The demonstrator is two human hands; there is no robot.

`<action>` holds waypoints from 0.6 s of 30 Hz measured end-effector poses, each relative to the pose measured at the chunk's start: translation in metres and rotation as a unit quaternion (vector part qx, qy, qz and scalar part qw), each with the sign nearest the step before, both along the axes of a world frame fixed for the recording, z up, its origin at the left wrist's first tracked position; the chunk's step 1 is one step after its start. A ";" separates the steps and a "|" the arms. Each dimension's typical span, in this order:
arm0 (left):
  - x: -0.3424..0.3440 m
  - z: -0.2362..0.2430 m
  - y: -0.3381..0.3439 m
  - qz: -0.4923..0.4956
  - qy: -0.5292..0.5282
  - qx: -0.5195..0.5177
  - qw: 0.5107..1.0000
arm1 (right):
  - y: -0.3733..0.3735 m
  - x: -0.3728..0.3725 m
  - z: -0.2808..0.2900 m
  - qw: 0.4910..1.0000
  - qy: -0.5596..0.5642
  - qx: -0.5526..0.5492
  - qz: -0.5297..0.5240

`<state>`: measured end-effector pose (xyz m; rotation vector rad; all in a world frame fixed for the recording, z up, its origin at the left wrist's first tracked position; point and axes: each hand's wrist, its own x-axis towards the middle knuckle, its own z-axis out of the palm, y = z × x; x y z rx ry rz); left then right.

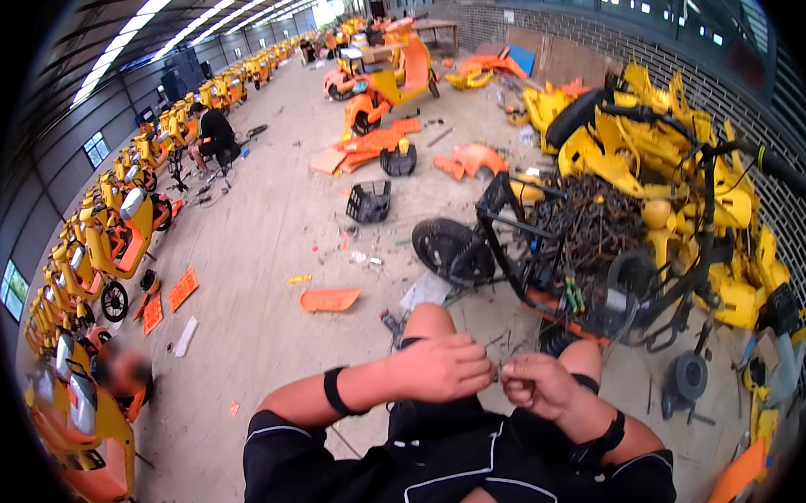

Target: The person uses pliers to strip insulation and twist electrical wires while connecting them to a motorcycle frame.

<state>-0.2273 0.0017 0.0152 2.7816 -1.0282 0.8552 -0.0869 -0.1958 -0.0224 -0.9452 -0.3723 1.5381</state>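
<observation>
No legible text anywhere

Scooter workshop under a metal roof [161,34]
Yellow scooters [120,239] are lining one side; loose yellow panels [618,157] are lying heaped opposite.

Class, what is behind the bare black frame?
Behind the black frame: a heap of dark metal parts, then yellow panels. Whatever the heap covers is hidden.

Free: floor [237,334] left of left hand [452,369] | blocked ahead-right: black bike frame [502,254] — yellow panel heap [614,157] behind
</observation>
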 end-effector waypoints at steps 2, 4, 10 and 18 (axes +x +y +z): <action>0.011 -0.011 0.014 0.077 0.071 0.035 0.994 | 0.008 0.004 -0.004 0.985 -0.161 0.021 -0.053; 0.034 -0.018 0.026 0.110 0.099 -0.069 0.987 | 0.025 0.023 -0.021 0.921 -0.371 0.027 -0.117; 0.047 -0.010 0.021 0.164 0.254 -0.473 0.828 | 0.019 0.037 0.020 0.705 -0.666 0.130 -0.207; 0.067 -0.013 0.016 0.058 0.414 -0.570 0.707 | 0.010 0.042 0.034 0.393 -0.871 0.193 -0.220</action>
